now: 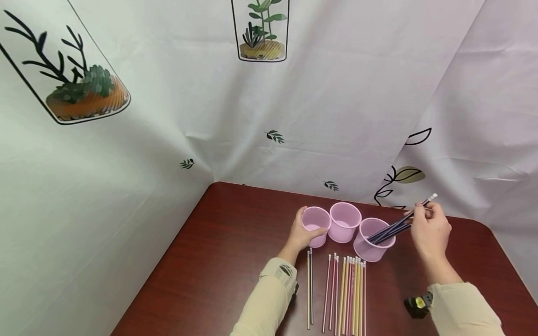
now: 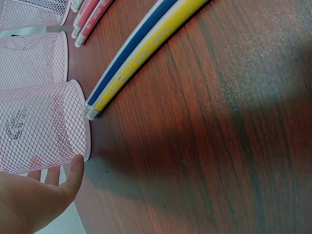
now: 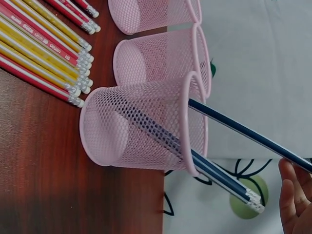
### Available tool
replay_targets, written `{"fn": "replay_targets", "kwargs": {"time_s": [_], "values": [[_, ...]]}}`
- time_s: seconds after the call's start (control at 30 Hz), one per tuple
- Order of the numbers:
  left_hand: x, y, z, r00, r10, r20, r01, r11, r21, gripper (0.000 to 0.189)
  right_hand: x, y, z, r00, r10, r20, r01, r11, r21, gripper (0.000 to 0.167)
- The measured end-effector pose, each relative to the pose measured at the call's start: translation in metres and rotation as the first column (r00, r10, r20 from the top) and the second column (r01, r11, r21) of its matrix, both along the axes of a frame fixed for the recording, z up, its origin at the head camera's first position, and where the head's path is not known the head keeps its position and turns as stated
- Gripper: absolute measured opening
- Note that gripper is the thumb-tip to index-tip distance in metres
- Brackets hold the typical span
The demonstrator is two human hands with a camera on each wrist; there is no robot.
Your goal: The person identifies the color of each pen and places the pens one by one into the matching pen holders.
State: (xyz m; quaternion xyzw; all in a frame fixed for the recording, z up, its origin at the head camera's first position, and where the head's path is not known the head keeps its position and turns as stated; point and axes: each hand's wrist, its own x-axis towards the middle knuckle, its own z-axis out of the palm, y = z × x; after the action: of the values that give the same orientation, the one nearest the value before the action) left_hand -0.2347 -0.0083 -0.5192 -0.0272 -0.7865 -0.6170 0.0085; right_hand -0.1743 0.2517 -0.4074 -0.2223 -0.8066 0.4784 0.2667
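Note:
My right hand (image 1: 430, 228) pinches a dark blue pencil (image 3: 243, 130) near its eraser end. The pencil slants down into the right pink mesh cup (image 1: 370, 253). Other dark blue pencils (image 3: 222, 179) lean inside that cup, their white erasers sticking out past the rim. On the left, my left hand (image 1: 302, 234) grips the left pink mesh cup (image 2: 44, 126), thumb across its near side and fingers around the far side. Between these two stands a middle pink mesh cup (image 1: 342, 234). A yellow pencil (image 2: 141, 56) and a blue pencil (image 2: 129, 46) lie just in front of the left cup.
Several red and yellow pencils (image 1: 353, 296) lie side by side on the brown table (image 1: 201, 261), erasers toward the cups. A few red pencils (image 1: 330, 294) lie left of them. A printed white cloth (image 1: 252, 102) hangs behind the table's back edge.

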Motion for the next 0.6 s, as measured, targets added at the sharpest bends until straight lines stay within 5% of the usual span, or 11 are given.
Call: {"fn": "replay_targets", "kwargs": {"time_s": [0.27,0.6], "values": [[0.0,0.0,0.0,1.0,-0.003,-0.002,0.003,1.0,0.001,0.093,0.0,0.001,-0.008,0.999,-0.036,0.016,0.036,0.998,0.042,0.033],[0.0,0.0,-0.001,1.0,0.006,-0.006,-0.006,1.0,-0.007,0.093,0.005,0.004,-0.019,0.997,-0.027,0.079,0.029,0.999,-0.026,0.039]]}}
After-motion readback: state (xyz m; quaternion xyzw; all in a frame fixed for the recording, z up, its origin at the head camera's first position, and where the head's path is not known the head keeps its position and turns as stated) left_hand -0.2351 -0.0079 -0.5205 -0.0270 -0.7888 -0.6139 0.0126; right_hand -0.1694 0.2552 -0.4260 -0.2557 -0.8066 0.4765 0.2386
